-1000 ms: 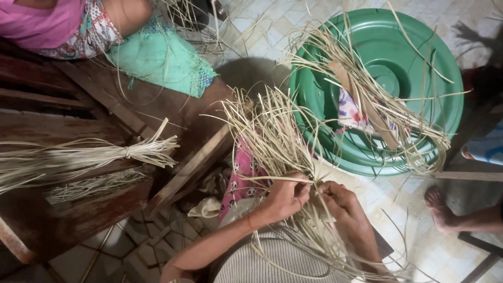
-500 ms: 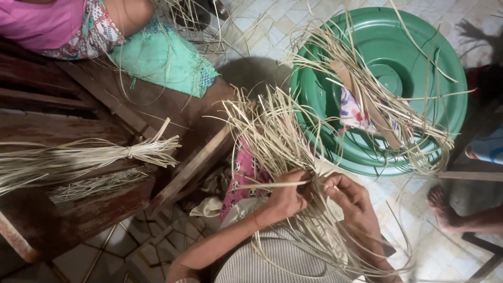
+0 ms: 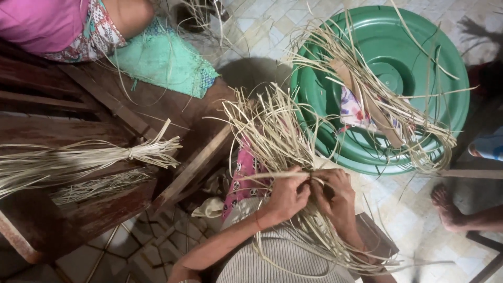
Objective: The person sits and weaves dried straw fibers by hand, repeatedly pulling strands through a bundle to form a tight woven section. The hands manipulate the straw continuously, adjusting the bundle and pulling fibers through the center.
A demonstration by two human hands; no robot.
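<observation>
Both hands, left hand [image 3: 285,196] and right hand [image 3: 335,196], pinch a bundle of pale straw strips [image 3: 272,131] (fingers closed) beside the green basin [image 3: 419,47]

No packages, labels, signs or screens in view. Nothing boxed, wrapped, printed or lit anywhere around the green basin [image 3: 419,68], which is the nearest thing to a container.
</observation>
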